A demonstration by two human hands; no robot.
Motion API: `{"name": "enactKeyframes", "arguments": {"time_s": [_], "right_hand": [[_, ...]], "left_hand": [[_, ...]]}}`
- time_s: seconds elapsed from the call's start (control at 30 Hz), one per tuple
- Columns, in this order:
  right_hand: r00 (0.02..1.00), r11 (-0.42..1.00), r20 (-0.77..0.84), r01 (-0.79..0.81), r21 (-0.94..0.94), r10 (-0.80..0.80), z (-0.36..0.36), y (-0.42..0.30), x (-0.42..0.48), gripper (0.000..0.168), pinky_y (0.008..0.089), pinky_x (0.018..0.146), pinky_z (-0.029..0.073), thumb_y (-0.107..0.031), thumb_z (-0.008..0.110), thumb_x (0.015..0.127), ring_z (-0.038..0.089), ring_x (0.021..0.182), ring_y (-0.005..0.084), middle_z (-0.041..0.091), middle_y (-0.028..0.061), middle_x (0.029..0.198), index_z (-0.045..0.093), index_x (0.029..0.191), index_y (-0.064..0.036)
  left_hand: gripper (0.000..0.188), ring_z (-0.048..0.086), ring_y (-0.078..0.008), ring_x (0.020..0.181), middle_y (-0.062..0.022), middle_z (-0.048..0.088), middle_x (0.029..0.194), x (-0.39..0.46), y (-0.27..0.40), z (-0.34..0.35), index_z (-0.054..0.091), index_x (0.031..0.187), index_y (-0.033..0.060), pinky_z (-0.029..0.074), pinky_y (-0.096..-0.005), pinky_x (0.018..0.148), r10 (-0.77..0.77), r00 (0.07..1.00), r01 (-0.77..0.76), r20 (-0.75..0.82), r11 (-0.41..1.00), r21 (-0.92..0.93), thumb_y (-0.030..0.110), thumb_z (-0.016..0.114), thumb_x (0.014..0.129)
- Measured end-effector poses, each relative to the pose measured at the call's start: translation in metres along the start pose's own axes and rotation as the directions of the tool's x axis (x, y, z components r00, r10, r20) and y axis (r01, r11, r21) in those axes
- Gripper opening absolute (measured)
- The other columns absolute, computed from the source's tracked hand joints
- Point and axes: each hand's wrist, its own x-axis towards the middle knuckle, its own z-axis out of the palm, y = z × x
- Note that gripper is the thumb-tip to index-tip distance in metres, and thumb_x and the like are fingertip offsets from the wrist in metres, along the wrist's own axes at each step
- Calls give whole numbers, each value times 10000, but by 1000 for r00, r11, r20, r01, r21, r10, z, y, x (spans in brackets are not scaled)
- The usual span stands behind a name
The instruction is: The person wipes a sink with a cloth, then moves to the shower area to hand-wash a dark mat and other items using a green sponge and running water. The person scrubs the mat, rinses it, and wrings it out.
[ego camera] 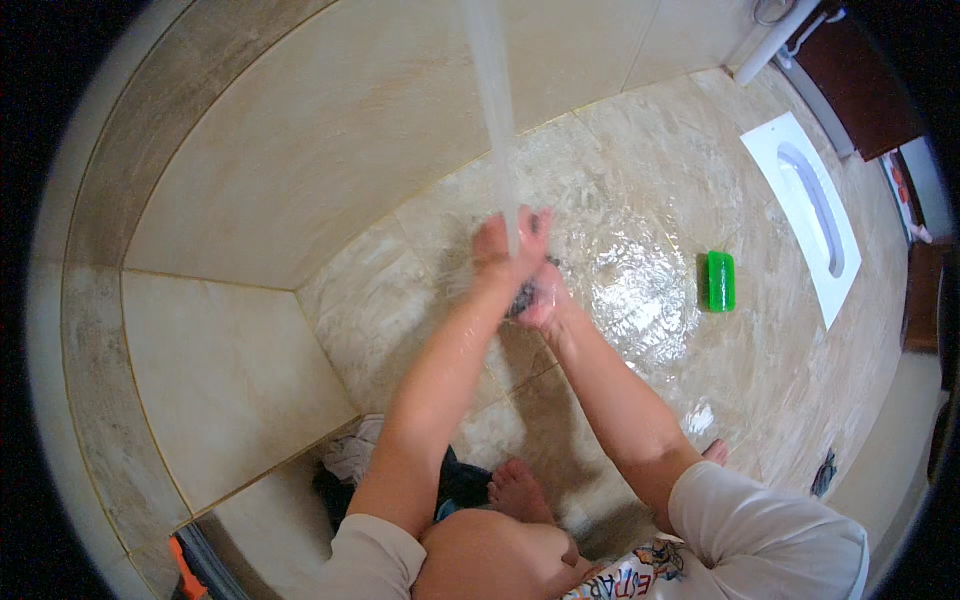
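Under a falling stream of water, my left hand and my right hand are pressed together low over the wet tiled floor. Between them is a small dark piece of wet cloth, gripped by both hands and partly hidden by the fingers. The cloth's exact kind cannot be told. Water strikes the left hand and blurs its fingers. To the right of my hands, a bright green soap dish or block lies on the floor.
A white squat toilet pan is set in the floor at right. Dark clothes and a greyish cloth lie by my bare foot. A tiled wall rises ahead. A small dark item lies at lower right.
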Motion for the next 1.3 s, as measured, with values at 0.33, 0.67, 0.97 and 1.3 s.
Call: {"name": "enactKeyframes", "arguments": {"time_s": [0.33, 0.67, 0.97, 1.3], "right_hand": [[955, 994, -295, 44, 102, -12, -38, 6, 7, 401, 370, 741, 510, -496, 423, 954, 593, 772, 211, 621, 56, 896, 596, 1017, -141], [978, 999, -204, -43, 8, 44, -18, -13, -14, 350, 428, 723, 528, -448, 453, 937, 632, 796, 242, 667, 77, 915, 598, 1004, -136], [887, 986, -435, 166, -15, -156, 50, -15, -30, 519, 501, 1076, 321, -394, 326, 986, 487, 1219, 335, 521, 189, 1304, 473, 1284, 5], [997, 1000, 80, 20, 1, -20, 6, 1, -5, 517, 385, 812, 500, -544, 459, 936, 589, 961, 286, 604, 144, 1122, 501, 1248, -135]], "left_hand": [[332, 631, -403, 767, -185, 656, 794, -20, 1, -1, 684, 794, 102, 508, -473, 698, 7, 1000, -6, 19, 1000, -25, 388, 536, 874], [345, 614, -386, 696, -177, 646, 761, -9, -4, 2, 670, 749, 116, 491, -471, 657, -8, 993, 6, -121, 1000, -12, 415, 533, 852], [131, 582, -115, 713, -14, 637, 791, -1, -55, -2, 655, 884, 103, 489, -295, 661, -145, 986, 155, 80, 645, -748, 109, 722, 771], [328, 629, -358, 850, -129, 671, 911, -39, 3, 1, 696, 863, 139, 507, -414, 745, 115, 992, -112, 49, 993, -48, 419, 528, 895]]}}
